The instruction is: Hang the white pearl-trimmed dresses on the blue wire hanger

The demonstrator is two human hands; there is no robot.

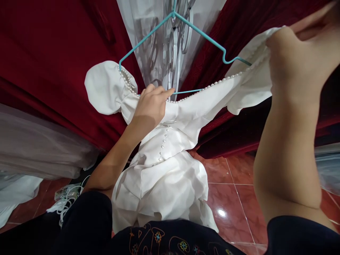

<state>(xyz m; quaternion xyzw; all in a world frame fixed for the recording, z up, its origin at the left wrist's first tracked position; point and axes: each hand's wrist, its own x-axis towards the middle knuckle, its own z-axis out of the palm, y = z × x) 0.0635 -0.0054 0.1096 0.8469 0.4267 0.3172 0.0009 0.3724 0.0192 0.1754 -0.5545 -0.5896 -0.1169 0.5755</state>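
Observation:
A white dress (183, 134) with a pearl-edged neckline and a row of small buttons hangs on a light blue hanger (199, 32). Its left puffed sleeve (102, 88) sits at the hanger's left end. My left hand (154, 104) grips the neckline near the middle, fingers bent over the pearl edge. At the upper right my right hand (305, 49) is raised by the other sleeve (249, 88), which is stretched out to that side. The right fingers are largely cut off by the frame edge, and what they hold is hidden.
Dark red curtains (53, 53) hang behind on both sides, with white sheer cloth (148, 35) and pale metal scrollwork between. Grey tulle (39, 141) hangs at the left. White cords (69, 202) lie at the lower left, near the red tiled floor (228, 202).

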